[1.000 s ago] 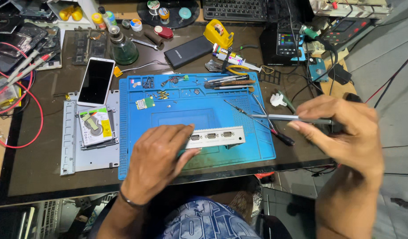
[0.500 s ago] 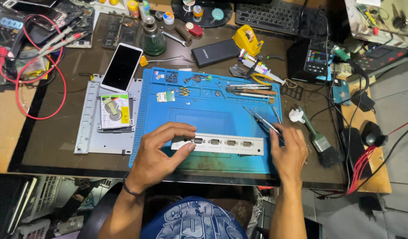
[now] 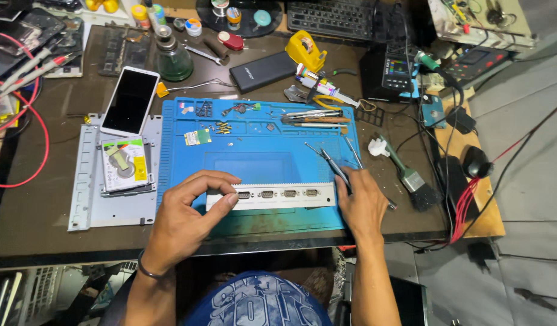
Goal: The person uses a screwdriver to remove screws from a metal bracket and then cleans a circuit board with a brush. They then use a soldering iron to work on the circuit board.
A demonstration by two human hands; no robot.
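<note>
Head view: the left hand point(image 3: 185, 214) curls over the left end of a long grey metal panel point(image 3: 272, 194) with a row of four connector ports along its face, thumb and fingers clamped on it. The panel lies along the front of a blue work mat point(image 3: 254, 163) on the dark counter point(image 3: 43, 205). The right hand point(image 3: 363, 202) presses against the panel's right end while its fingers are closed round a thin screwdriver point(image 3: 332, 166), whose shaft slants up and away over the mat.

Small screws point(image 3: 221, 127) and a little green circuit board point(image 3: 198, 137) lie loose on the mat's upper part, with other tools point(image 3: 311, 117) laid in its tray. Left of the mat, a hard drive point(image 3: 125, 165) sits on a grey metal plate point(image 3: 88, 199), and a phone point(image 3: 130, 101) rests just above it. A brush point(image 3: 408, 175) lies to the right.

Risks, as I judge them: the screwdriver tip could skid off and scratch the mat or jab a finger, since the same hand also steadies the panel. A sweep of either wrist could scatter the loose screws. The panel sits near the counter's front edge, so a slip of grip might tip it off.
</note>
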